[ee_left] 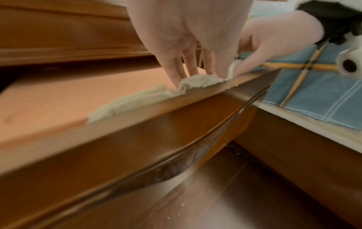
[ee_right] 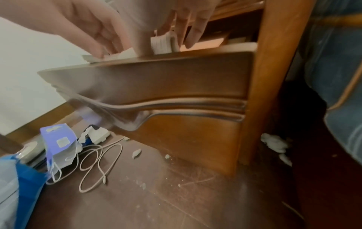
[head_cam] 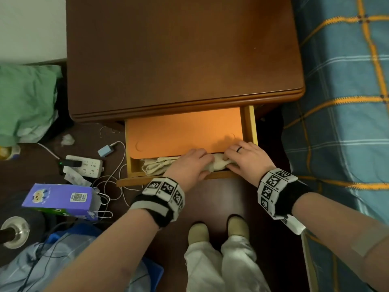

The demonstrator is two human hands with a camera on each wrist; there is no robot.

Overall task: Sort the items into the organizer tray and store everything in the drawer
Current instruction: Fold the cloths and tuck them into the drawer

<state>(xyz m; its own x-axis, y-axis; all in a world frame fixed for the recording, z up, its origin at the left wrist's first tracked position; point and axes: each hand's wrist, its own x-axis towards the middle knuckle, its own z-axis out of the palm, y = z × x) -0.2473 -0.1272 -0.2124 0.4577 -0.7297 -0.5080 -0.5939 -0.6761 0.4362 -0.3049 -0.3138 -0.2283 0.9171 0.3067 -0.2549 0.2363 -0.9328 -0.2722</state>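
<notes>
A: Item one: drawer (head_cam: 249, 125), pulled part-way out of nightstand (head_cam: 179, 55). Orange flat panel (head_cam: 183, 131) over most of the interior.

B: Contents?

A: Cream folded cloth (head_cam: 160, 164), wedged along the front edge, partly under the panel. Left hand (head_cam: 189, 165) and right hand (head_cam: 246, 159) both on it, fingers bent down and pressing or pinching the fabric; the left's hold firmer-looking in its wrist view, the right's harder to read.

B: Progress?

A: Late stage, by appearance. Nightstand top bare; cloth already inside. Remaining, probably: tucking the cloth flat, pushing the drawer closed.

B: Organizer tray?

A: Not identifiable. Possibly the orange panel, possibly beneath it; cannot tell. Sorted items unseen.

B: Other obscured entries?

A: Drawer rear hidden under the nightstand top. White ribbed object (ee_right: 163, 44) by the right fingers, blurred, unidentified. Floor litter: power strip (head_cam: 86, 165), cable (ee_right: 98, 164), purple box (head_cam: 61, 200).
</notes>
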